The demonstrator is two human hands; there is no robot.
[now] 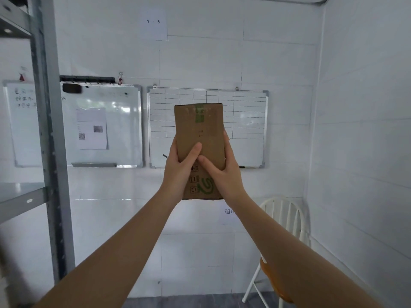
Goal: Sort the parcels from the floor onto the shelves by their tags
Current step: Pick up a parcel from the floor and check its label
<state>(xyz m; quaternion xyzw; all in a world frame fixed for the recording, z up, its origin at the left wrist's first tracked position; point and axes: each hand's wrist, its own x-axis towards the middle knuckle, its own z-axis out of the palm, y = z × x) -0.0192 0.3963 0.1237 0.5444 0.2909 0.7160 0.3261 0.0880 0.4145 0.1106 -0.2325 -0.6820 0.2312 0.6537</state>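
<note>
Right now I have the parcel (199, 138) lifted at arm's length before the wall, my left hand (180, 167) and right hand (222, 172) both clasped around its lower half, thumbs across the near face. I judge this the tag-reading step; next I must find the matching shelf (20, 196) at left.

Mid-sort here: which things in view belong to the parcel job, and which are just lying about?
Part of the job:
- cardboard parcel, held up by both hands
- left hand and right hand
- metal shelving at left
- paper sign marked 1 - 3 on the wall

Just lying about:
- plain whiteboard
- gridded whiteboard
- white folding chair
</note>
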